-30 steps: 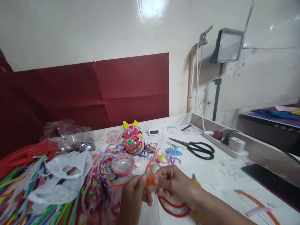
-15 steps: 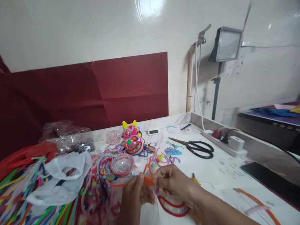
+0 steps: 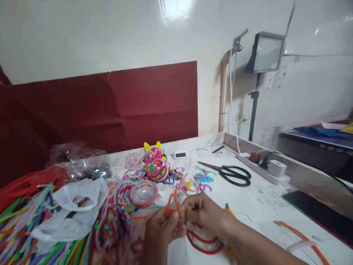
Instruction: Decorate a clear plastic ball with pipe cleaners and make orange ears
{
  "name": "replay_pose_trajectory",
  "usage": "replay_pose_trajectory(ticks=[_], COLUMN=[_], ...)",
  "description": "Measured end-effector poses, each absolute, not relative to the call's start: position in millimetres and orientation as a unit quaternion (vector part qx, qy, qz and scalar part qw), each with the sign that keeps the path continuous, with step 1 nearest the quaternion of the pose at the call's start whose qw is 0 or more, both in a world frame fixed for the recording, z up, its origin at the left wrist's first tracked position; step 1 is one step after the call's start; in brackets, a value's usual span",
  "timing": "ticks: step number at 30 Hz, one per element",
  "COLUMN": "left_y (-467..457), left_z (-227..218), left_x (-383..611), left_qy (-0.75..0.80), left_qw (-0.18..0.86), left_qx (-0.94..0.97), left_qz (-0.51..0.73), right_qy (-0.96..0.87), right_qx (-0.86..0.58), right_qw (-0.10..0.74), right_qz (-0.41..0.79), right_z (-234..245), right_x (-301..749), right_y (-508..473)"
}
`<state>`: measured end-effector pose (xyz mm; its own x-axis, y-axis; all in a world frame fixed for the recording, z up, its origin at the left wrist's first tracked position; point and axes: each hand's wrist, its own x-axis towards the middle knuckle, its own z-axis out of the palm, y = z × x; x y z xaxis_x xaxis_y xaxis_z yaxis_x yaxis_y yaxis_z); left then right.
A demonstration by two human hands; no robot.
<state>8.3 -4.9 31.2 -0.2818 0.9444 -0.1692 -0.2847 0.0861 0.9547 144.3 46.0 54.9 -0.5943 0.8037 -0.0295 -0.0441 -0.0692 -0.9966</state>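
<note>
An orange pipe cleaner (image 3: 176,202), bent into a narrow pointed loop, stands up between my two hands. My left hand (image 3: 165,225) is closed, pinching it at the base of the loop with thumb and fingers. From the other side my right hand (image 3: 198,211) grips the same pipe cleaner between thumb and forefinger. A straight orange end (image 3: 138,217) sticks out left of my left hand. Just below my right hand lies a clear round piece with a red fuzzy rim (image 3: 205,245). Yellow-handled pliers or cutters (image 3: 230,213) are partly hidden behind my right wrist.
Black-handled scissors (image 3: 234,175) lie behind my right hand. Loose pipe cleaners (image 3: 53,252) and a white plastic bag (image 3: 80,209) fill the left. Decorated balls (image 3: 157,170) and a clear dome (image 3: 144,193) stand mid-table. A phone (image 3: 327,220) and power strip (image 3: 270,173) are at right.
My left thumb has shifted right and down over the orange pipe cleaner, and the loop now leans and opens more to the left. My right hand has barely moved.
</note>
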Motion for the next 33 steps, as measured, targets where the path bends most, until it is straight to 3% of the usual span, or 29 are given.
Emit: replay_pose_trajectory(ticks=[33], left_y=[-8.6], left_z=[38.1], left_x=[10.8], left_qy=[0.506], left_qw=[0.557], left_qx=[0.283], left_qz=[0.595], right_qy=[-0.601], right_qx=[-0.274], right_qw=[0.320], right_qz=[0.680], right_z=[55.7], right_x=[145.7], right_y=[45.5])
